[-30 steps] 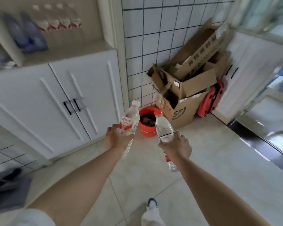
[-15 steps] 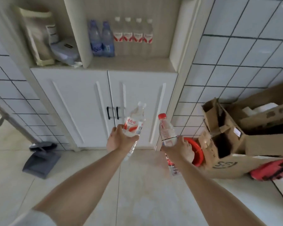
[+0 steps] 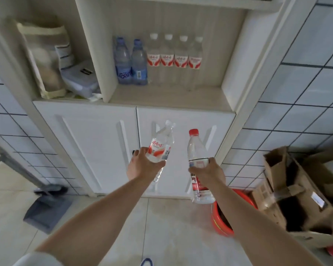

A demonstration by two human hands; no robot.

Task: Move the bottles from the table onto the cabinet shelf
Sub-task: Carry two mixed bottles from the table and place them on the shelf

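Note:
My left hand (image 3: 141,167) grips a clear white-capped bottle with a red and white label (image 3: 160,147), tilted to the right. My right hand (image 3: 208,172) grips a clear red-capped bottle (image 3: 196,150) around its middle, almost upright. Both are held in front of the white cabinet doors (image 3: 96,143), below the open cabinet shelf (image 3: 167,96). On that shelf stand two blue bottles (image 3: 131,62) at the left and a row of several white-capped bottles (image 3: 174,61) at the back. The shelf's front strip is bare.
The left shelf compartment holds a cloth bag (image 3: 44,58) and a plastic box (image 3: 79,79). A grey dustpan (image 3: 46,210) lies on the floor at left. A red bucket (image 3: 221,217) and open cardboard boxes (image 3: 300,198) stand at right against the tiled wall.
The view has swung left and up onto the cabinet, which now fills the frame. Both hands have come closer to the cabinet, still holding their bottles.

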